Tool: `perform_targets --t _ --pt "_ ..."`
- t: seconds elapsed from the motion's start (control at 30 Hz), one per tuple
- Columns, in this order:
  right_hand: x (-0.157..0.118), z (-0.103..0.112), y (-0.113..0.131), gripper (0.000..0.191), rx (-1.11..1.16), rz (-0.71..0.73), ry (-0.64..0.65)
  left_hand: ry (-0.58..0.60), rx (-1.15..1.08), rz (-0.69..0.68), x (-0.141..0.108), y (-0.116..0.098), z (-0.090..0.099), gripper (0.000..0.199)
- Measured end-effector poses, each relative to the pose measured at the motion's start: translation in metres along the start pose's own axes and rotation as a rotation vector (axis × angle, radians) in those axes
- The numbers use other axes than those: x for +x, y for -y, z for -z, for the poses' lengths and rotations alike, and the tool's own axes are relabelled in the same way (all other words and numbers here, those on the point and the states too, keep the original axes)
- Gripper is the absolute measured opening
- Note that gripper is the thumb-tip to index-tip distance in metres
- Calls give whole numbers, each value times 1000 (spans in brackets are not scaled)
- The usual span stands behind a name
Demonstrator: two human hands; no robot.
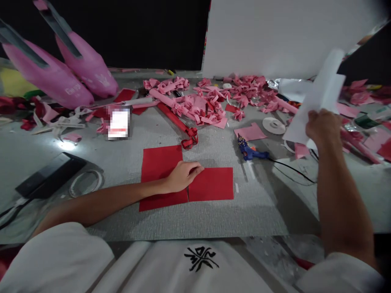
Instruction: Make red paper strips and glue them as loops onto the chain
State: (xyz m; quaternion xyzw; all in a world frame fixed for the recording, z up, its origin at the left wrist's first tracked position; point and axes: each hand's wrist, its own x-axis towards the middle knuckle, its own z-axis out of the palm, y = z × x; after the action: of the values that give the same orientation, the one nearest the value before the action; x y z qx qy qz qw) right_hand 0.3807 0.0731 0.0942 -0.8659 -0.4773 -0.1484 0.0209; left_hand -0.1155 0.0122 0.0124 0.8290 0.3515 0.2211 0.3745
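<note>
Landmark: the blue glue gun [252, 154], lying on your desk [238, 221] with its black cord [291, 170] trailing off to the right.
Large red sheet: flat on the desk, well to the left of the glue gun, partly under your left hand and forearm.
Small red sheet [212, 185]: flat, left of the glue gun and closer to you, beside the large red sheet [161, 162]; a narrow gap shows between their lower edges.
Your left hand [182, 177]: left of the glue gun, over the inner edges of the two red sheets, fingers curled and their tips drawn together near the small sheet's upper edge; you cannot tell from here whether they pinch the paper or only press on it.
Your right hand [324, 125]: right of the glue gun and raised, closed around the lower part of the white paper.
White paper [320, 95]: held up to the right of the glue gun, curved and blurred.
Pink scrap [252, 131]: just beyond the glue gun.
White roll [273, 125]: beyond the glue gun and slightly right, lying flat.
Pink paper pieces [198, 106]: heaped beyond the glue gun, mostly to its left, many folded or curled.
Red strip [173, 117]: left of the glue gun and farther from you, its near end looped.
Tape ring [86, 183]: far left of the glue gun, beside the black box [50, 175].
</note>
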Motion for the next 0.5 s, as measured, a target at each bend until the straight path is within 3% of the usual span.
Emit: perform_targets --t 0.03,0.13,0.2,0.23,0.3,0.4,0.5 --pt "5 6 12 54 11 4 13 2 3 3 0 0 0 45" --pt "17 11 63 59 136 225 -1 -1 6 5 -1 -2 1 44" --pt "20 0 99 64 246 323 91 -3 2 -3 -1 -2 2 44" --pt "20 -11 114 64 286 339 206 -4 1 -8 -2 -1 2 43" --pt "18 -35 137 63 293 349 303 -10 3 -14 -2 0 2 43" --pt "17 -66 147 63 296 340 317 -10 1 -17 -3 3 1 41" --pt "21 -74 139 60 292 355 273 6 -10 -15 -3 3 0 39"
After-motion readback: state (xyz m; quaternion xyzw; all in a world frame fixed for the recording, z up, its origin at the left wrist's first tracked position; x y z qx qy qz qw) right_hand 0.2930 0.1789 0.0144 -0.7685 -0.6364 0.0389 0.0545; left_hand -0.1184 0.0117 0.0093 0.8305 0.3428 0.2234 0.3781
